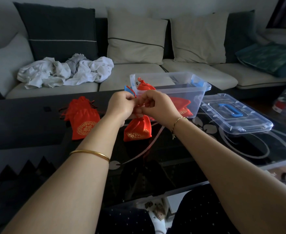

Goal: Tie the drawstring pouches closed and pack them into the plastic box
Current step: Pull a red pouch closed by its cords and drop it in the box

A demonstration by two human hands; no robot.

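Holding a red satin drawstring pouch with gold print (pixel 137 129) up by its gathered neck, hanging low over the black glass table (pixel 29 125), just in front of the clear plastic box (pixel 198 100). Pinching its thin red cord (pixel 133 92) with the left hand (pixel 122 105), fingers curled in, and pinching the same cord with the right hand (pixel 155 105) close beside it. Seeing more red pouches (pixel 179 102) lying inside the box and a small heap of flat red pouches (pixel 83 117) lying on the table to the left. Spotting the clear lid with a blue handle (pixel 236 114) lying flat right of the box, plus crumpled white cloth (pixel 66 71) piled on the grey sofa (pixel 138 73) behind.
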